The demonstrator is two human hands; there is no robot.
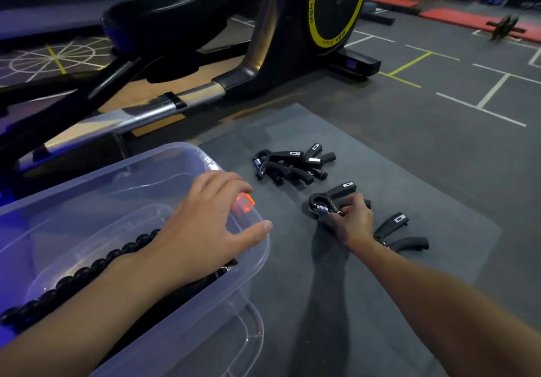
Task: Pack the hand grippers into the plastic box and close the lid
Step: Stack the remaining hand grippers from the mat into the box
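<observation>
Head view: L hand (pixel 210 224) open, fingers spread, over box (pixel 257 262) rim. R hand (pixel 352 221) closed on gripper (pixel 330 201) on mat (pixel 424 171). Pile (pixel 289 164) beyond it, one more gripper (pixel 401 234) beside R wrist.

Dark grey floor mat (pixel 395 148) on gym flooring, clear plastic box (pixel 251 262) at its left edge, heap of black hand grippers (pixel 289 162) (count unclear), 1 more (pixel 401 233) lying near the right.

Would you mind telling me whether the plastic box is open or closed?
Open: the left hand reaches over the plastic box rim, no lid on top.
</observation>
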